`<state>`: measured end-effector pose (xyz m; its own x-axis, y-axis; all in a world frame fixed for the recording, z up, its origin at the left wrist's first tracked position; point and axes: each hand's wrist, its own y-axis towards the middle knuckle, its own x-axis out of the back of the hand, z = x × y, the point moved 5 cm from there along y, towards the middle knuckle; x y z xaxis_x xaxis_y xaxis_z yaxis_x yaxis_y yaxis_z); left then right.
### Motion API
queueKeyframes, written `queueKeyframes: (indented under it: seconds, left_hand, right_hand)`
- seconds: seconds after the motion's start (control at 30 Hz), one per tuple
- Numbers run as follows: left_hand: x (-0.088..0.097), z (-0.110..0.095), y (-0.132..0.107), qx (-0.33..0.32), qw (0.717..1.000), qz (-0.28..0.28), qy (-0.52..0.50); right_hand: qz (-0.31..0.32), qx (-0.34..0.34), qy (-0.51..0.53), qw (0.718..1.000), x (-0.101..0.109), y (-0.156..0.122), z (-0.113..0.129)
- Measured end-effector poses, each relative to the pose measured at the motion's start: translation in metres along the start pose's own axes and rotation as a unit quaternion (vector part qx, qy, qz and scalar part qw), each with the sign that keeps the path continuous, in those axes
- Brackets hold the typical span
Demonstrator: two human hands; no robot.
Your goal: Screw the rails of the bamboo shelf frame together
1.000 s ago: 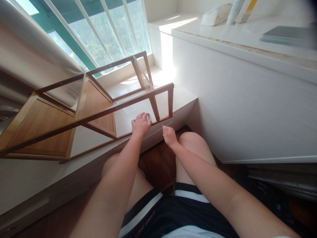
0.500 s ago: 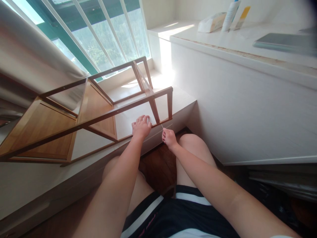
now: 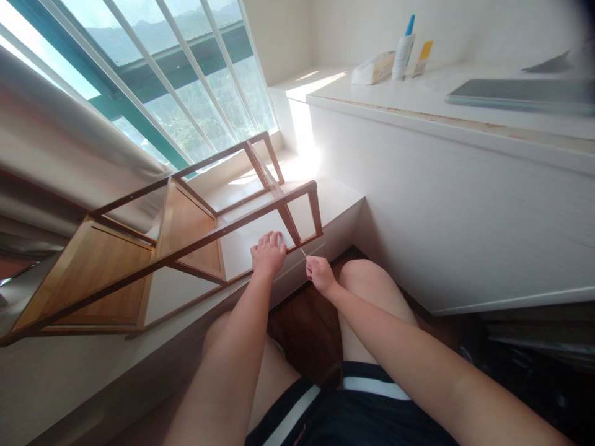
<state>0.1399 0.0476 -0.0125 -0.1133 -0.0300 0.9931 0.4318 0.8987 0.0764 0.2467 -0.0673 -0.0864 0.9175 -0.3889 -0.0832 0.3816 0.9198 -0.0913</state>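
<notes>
A brown wooden shelf frame (image 3: 223, 230) with slatted panels lies on its side on the white window ledge (image 3: 181, 298). My left hand (image 3: 269, 253) is curled over the frame's near lower rail, close to a crosspiece. Just right of it, my right hand (image 3: 320, 274) is closed in a pinch on a thin pale rod (image 3: 304, 251) that looks like a hex key. The rod's far tip meets the near rail where the crosspiece joins it; the exact contact is too small to make out. My fingers hide the rod's other end.
A barred window (image 3: 186, 80) and a grey curtain (image 3: 69, 124) stand behind the frame. On the white counter (image 3: 372, 99) at right are a blue-capped bottle (image 3: 402, 57), a yellow-topped tube (image 3: 423, 59), a tissue pack (image 3: 372, 69) and a flat grey device (image 3: 511, 93). My knees flank the dark floor.
The view has tilted up a little, so the frame and both hands appear lower. Both hands keep their places on the frame and the rod.
</notes>
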Motion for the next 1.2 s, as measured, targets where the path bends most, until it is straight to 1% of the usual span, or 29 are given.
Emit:
queueKeyframes:
  seconds: [0.07, 0.17, 0.33, 0.47, 0.6, 0.7, 0.83, 0.93, 1.07, 1.2]
  left_hand:
    - [-0.001, 0.000, 0.000, -0.001, 1.000, 0.000, 0.000]
    - [-0.002, 0.001, 0.001, -0.003, 1.000, -0.005, 0.003]
    - [-0.003, 0.002, 0.002, -0.007, 1.000, -0.011, 0.004]
    - [-0.003, 0.002, 0.003, -0.009, 1.000, -0.008, 0.006]
    - [-0.002, 0.001, 0.002, -0.006, 1.000, -0.003, 0.009]
    - [-0.001, 0.000, 0.002, -0.004, 1.000, 0.001, 0.011]
    - [0.000, -0.001, 0.002, -0.005, 1.000, 0.003, 0.014]
    - [0.000, -0.002, 0.001, -0.006, 1.000, 0.003, 0.016]
    - [0.001, -0.003, 0.001, -0.005, 1.000, 0.009, 0.020]
    - [0.001, -0.002, 0.002, -0.007, 1.000, 0.013, 0.022]
  right_hand:
    - [-0.006, 0.012, -0.040, 0.999, 0.001, -0.003, 0.002]
    - [-0.032, 0.037, -0.158, 0.986, 0.008, -0.005, 0.008]
    - [-0.032, 0.037, -0.351, 0.935, 0.014, 0.000, 0.017]
    - [-0.022, 0.021, -0.436, 0.899, 0.012, 0.003, 0.019]
    - [-0.007, 0.016, -0.482, 0.876, 0.009, 0.003, 0.021]
    - [-0.009, 0.013, -0.507, 0.862, 0.009, 0.002, 0.024]
    - [-0.010, 0.032, -0.527, 0.849, 0.009, 0.001, 0.030]
    - [-0.009, 0.041, -0.530, 0.847, 0.010, 0.001, 0.033]
    - [-0.018, 0.039, -0.523, 0.851, 0.015, 0.003, 0.035]
    - [-0.010, 0.030, -0.514, 0.857, 0.019, 0.005, 0.032]
